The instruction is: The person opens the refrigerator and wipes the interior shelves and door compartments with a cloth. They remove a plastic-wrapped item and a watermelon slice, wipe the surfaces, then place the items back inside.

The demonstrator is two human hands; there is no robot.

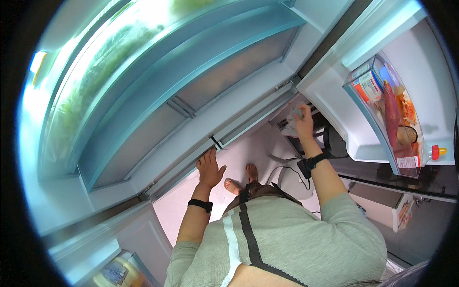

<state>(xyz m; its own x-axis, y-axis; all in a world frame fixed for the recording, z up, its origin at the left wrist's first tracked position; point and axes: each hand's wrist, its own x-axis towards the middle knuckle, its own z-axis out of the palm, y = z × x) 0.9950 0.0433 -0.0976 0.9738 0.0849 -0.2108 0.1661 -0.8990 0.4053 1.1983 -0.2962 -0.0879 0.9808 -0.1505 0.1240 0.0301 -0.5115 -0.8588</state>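
My left hand (211,170) rests its fingertips on the edge of the lower drawer front (179,179) of an open refrigerator, close to a small black latch (216,142). It holds nothing. Off to the right, my right hand (304,122) pinches a crumpled clear plastic bag (289,127); what the bag contains is hard to tell. In front of me is the lit fridge interior, with a clear-fronted drawer (186,89) and, above it, leafy greens (93,82) in plastic.
The right fridge door (362,140) stands open, its bin (380,136) holding a labelled tub (368,86), a bottle (434,152) with a red cap and other food. A jar (116,273) sits in the left door. A black cable (287,168) runs by a pale rounded object (292,184) near my feet.
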